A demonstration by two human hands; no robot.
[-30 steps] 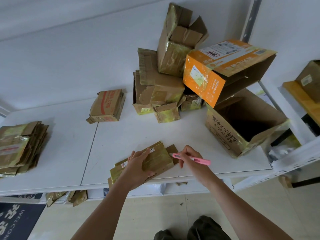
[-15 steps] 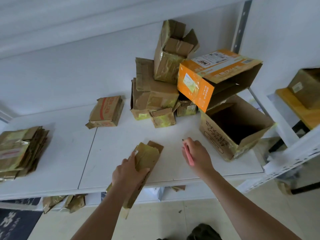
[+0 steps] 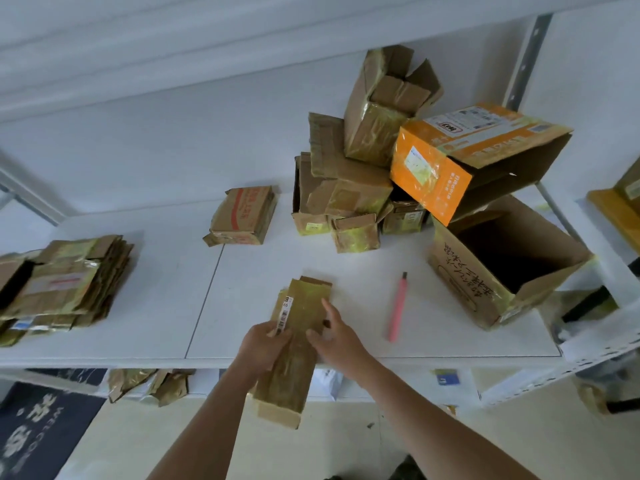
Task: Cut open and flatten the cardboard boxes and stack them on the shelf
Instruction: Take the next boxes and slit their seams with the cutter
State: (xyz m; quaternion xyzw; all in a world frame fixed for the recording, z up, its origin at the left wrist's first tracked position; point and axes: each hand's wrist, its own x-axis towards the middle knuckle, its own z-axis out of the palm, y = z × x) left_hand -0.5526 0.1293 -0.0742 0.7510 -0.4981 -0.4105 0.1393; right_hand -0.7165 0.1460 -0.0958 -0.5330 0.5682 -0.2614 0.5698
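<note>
A flattened brown cardboard box [image 3: 298,327] with yellowed tape lies lengthwise over the front edge of the white shelf [image 3: 145,306]. My left hand [image 3: 265,342] grips its left edge near a barcode label. On its right edge, my right hand [image 3: 334,336] holds it, fingers over the top face. A pink box cutter [image 3: 397,308] lies free on the shelf to the right of my hands. A stack of flattened boxes [image 3: 65,282] sits at the far left.
Behind stands a heap of uncut brown boxes [image 3: 346,188] with an orange box [image 3: 460,161] on top. A large open brown box [image 3: 502,261] stands at the right. One small flattened box [image 3: 244,216] lies mid-shelf. Cardboard scraps [image 3: 149,382] lie on a lower level.
My right hand has put the pink cutter down on the shelf and come over to the flattened box. The box has been turned lengthwise, and both hands now hold it.
</note>
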